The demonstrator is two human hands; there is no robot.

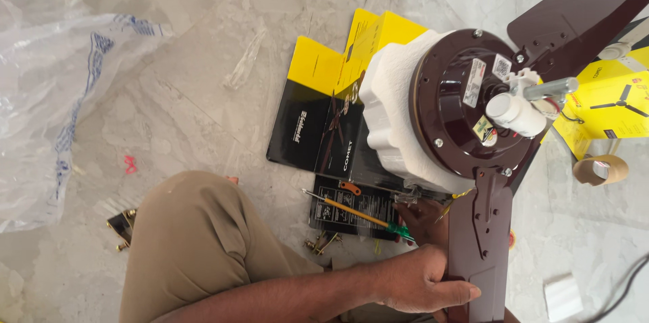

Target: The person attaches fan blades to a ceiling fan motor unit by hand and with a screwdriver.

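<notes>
Grey marble floor [203,93], crumpled clear plastic sheet [40,93] far left; left hand [422,286] grips near brown metal fan blade [480,248]; right hand [424,218] mostly hidden behind it, grasp unclear

fan blade [481,248]: dark brown, flat and long, its bracket end lying against the lower rim of the fan motor [466,103], its length running down and away from it.
screwdriver [358,213]: slim yellow shaft with a green handle, lying slantwise below the fan motor, just left of the fan blade, handle end nearest the blade.
</notes>
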